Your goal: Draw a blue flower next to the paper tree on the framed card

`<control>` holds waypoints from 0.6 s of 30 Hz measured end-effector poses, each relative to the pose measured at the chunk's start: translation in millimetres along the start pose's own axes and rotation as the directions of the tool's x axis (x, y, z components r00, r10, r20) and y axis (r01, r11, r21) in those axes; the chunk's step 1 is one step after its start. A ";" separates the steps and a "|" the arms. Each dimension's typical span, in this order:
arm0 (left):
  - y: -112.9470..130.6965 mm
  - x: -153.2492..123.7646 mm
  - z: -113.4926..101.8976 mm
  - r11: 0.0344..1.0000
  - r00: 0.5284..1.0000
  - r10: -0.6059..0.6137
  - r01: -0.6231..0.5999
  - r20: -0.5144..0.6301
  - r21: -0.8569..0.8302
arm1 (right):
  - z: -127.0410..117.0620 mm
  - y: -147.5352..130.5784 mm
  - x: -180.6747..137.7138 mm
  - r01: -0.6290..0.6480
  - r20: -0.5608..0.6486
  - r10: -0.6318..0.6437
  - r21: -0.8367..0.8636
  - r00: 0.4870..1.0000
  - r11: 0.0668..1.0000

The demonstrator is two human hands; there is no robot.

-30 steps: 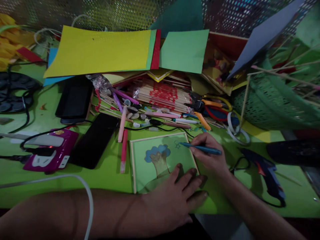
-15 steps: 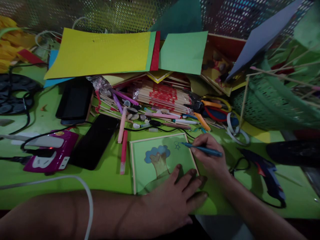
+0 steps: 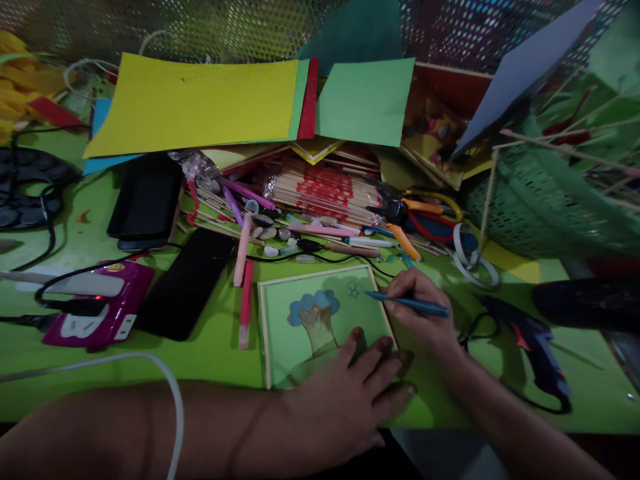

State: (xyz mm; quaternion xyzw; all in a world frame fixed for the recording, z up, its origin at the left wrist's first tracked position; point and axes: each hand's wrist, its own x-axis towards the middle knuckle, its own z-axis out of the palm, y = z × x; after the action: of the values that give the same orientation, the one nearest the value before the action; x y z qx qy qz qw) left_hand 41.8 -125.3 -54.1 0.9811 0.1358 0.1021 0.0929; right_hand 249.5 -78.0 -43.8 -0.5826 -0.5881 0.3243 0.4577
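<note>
A green card (image 3: 280,347) edged with thin wooden sticks lies on the green table. It bears a drawn tree (image 3: 319,323) with a brown trunk and blue crown, and a small flower outline (image 3: 355,291) at its upper right. My left hand (image 3: 350,393) rests flat over the lower right part of the card, fingers spread. In my right hand (image 3: 420,303) a blue felt-tip pen (image 3: 423,307) is gripped, its tip pointing left, close to the flower outline. Whether the tip touches the card I cannot tell.
Left of the card are markers (image 3: 247,300), a black phone (image 3: 187,287) and a purple power strip (image 3: 107,303). Behind lie wooden sticks (image 3: 325,190), scissors (image 3: 435,213) and coloured paper (image 3: 200,100). A glue gun (image 3: 535,353) and green basket (image 3: 540,193) are at right.
The flower outline has gained a line on its right side. The pen tip has shifted slightly right and down; my left hand stays on the card.
</note>
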 end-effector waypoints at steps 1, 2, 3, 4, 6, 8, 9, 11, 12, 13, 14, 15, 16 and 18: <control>0.1 0.1 0.2 1.000 1.000 0.001 -0.001 -0.005 0.000 | -0.2 -0.4 -0.1 -0.007 0.005 0.007 0.004 1.000 1.000; 0.1 0.2 0.2 1.000 1.000 0.001 -0.001 -0.008 -0.001 | -0.4 -0.7 -0.2 -0.013 0.010 0.013 0.006 1.000 1.000; 0.2 0.3 0.2 1.000 1.000 0.003 -0.003 -0.007 -0.001 | -0.6 -0.7 -0.3 -0.019 0.017 0.019 0.008 1.000 1.000; 0.3 0.3 0.2 1.000 1.000 0.003 -0.003 -0.006 -0.002 | -0.9 -0.5 -0.5 -0.025 0.023 0.025 0.011 0.999 1.000; 0.4 0.3 -0.1 1.000 1.000 0.000 0.000 -0.004 -0.001 | -1.5 0.5 -1.1 -0.033 0.034 0.032 0.020 0.999 0.999; 0.2 0.1 -0.5 1.000 1.000 -0.002 0.002 -0.001 0.001 | -2.1 1.8 -1.7 -0.039 0.044 0.038 0.022 0.998 0.999; 0.0 0.0 -0.8 1.000 1.000 -0.002 0.002 -0.001 0.002 | -2.3 2.4 -1.9 -0.041 0.049 0.040 0.021 0.998 0.999; -0.4 0.0 -1.4 1.000 1.000 -0.003 0.003 0.002 -0.001 | -2.3 2.8 -2.1 -0.045 0.061 0.044 0.017 0.997 0.999; -0.5 0.1 -1.6 1.000 1.000 -0.004 0.004 0.003 -0.002 | -2.1 2.5 -2.0 -0.047 0.062 0.046 0.018 0.997 0.999; -0.6 0.3 -1.7 1.000 1.000 -0.005 0.005 0.002 -0.002 | -1.8 1.9 -1.8 -0.046 0.058 0.045 0.020 0.997 0.999; -0.5 0.5 -1.7 1.000 1.000 -0.006 0.006 0.001 -0.002 | -1.4 1.0 -1.5 -0.046 0.053 0.044 0.022 0.998 0.999; -0.4 0.7 -1.6 1.000 1.000 -0.006 0.006 0.001 -0.002 | -1.0 -0.1 -1.2 -0.045 0.046 0.044 0.023 0.998 0.999; -0.2 0.8 -1.4 1.000 1.000 -0.004 0.004 0.001 -0.002 | -0.7 -1.2 -0.8 -0.044 0.043 0.043 0.023 0.998 0.999; 0.1 1.0 -0.9 1.000 1.000 -0.003 0.003 0.008 -0.002 | -0.5 -2.8 -0.2 -0.043 0.042 0.042 0.020 0.998 0.999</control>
State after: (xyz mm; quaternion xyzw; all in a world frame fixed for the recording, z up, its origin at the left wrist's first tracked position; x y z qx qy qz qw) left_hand 42.5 -124.9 -53.1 0.9812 0.1367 0.0983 0.0945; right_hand 248.8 -78.6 -41.1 -0.5832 -0.5818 0.3520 0.4444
